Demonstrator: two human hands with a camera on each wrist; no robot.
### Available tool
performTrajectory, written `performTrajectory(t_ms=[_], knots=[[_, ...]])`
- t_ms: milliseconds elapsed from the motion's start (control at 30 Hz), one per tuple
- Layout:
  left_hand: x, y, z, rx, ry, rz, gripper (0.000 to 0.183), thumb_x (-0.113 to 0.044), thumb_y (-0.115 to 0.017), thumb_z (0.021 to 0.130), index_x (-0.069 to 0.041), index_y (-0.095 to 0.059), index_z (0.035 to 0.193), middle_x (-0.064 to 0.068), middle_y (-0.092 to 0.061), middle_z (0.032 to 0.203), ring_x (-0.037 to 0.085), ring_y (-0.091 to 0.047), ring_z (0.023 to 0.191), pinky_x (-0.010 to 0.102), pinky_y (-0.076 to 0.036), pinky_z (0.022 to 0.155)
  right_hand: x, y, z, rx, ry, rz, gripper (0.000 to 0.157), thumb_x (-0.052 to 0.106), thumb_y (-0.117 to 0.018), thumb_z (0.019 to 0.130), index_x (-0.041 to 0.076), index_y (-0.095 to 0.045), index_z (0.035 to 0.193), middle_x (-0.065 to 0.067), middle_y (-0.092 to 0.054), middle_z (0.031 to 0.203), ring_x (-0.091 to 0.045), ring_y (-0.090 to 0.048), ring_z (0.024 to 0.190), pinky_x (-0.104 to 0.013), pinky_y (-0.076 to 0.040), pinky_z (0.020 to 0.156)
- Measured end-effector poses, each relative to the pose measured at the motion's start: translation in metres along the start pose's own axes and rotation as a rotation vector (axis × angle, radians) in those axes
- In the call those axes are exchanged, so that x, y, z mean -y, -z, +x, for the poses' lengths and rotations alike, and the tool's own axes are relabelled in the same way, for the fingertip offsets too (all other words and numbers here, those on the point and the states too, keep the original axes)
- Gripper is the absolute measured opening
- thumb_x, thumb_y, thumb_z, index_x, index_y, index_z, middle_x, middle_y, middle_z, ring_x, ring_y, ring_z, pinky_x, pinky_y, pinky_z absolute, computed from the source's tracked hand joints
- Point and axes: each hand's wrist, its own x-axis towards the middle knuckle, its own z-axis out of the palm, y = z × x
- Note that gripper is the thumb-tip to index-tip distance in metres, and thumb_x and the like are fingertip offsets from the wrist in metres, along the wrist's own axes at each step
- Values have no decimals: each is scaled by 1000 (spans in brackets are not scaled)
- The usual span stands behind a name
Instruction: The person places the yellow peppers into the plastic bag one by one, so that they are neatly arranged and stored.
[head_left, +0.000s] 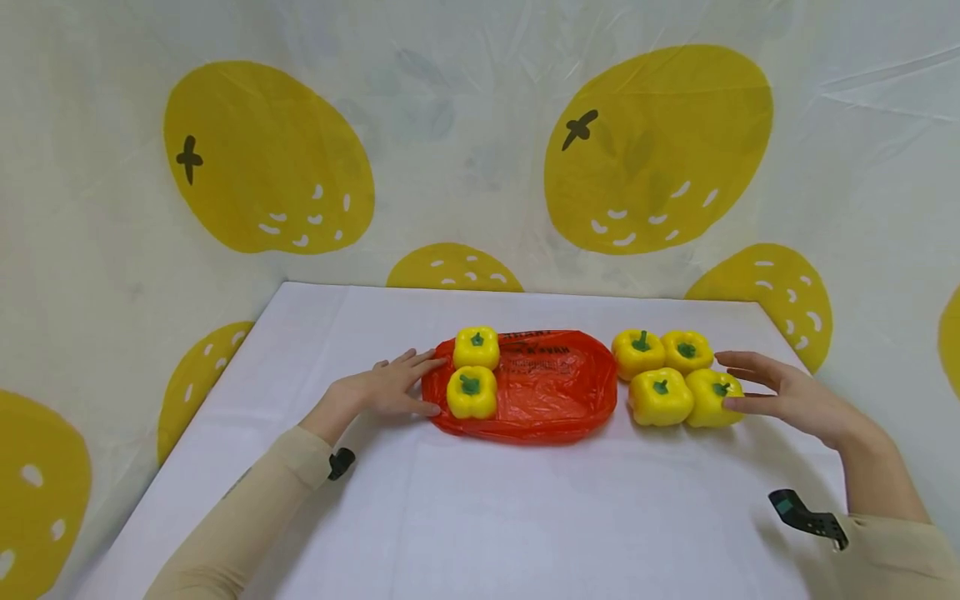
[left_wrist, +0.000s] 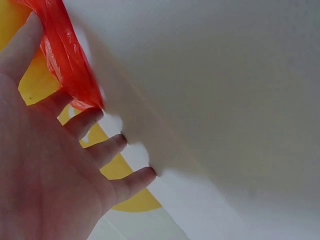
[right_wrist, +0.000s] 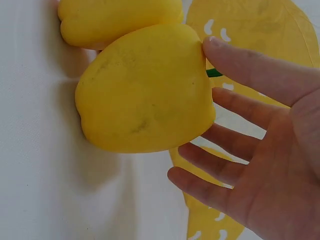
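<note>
A red plastic bag [head_left: 555,392] with dark print lies flat on the table. On its left part stand two yellow bell peppers, the far one [head_left: 477,347] behind the near one [head_left: 472,393]. My left hand [head_left: 390,385] rests at the bag's left edge, fingers spread; in the left wrist view its thumb and forefinger are at the red plastic [left_wrist: 70,60]. Right of the bag, several yellow bell peppers [head_left: 662,397] stand in a tight cluster. My right hand [head_left: 795,398] is at the nearest right pepper [right_wrist: 145,90], thumb by its green stem, fingers extended beside it.
A white cloth covers the table [head_left: 480,517]. Behind it hangs a pale curtain [head_left: 457,167] printed with large yellow fruits. Dark wrist devices sit at the left cuff [head_left: 341,463] and right cuff [head_left: 808,518].
</note>
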Motion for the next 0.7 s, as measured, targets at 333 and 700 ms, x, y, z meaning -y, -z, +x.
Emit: performTrajectory(t_ms=[333, 700], knots=[[3, 0, 0, -1, 10, -3, 92, -57, -71, 90, -27, -26, 164, 6, -16, 171, 39, -7, 155, 72, -10, 117, 0, -3, 2, 41, 28, 28, 71, 24, -75, 95, 5, -40, 153, -24, -34, 158, -53, -32, 139, -80, -30, 98], [5, 0, 3, -2, -14, 1, 92, -59, -70, 90, -27, -26, 164, 6, -16, 171, 39, -7, 155, 72, -11, 117, -3, -1, -4, 16, 49, -81, 67, 26, -76, 96, 7, -45, 152, -24, -40, 155, -55, -47, 129, -33, -52, 92]])
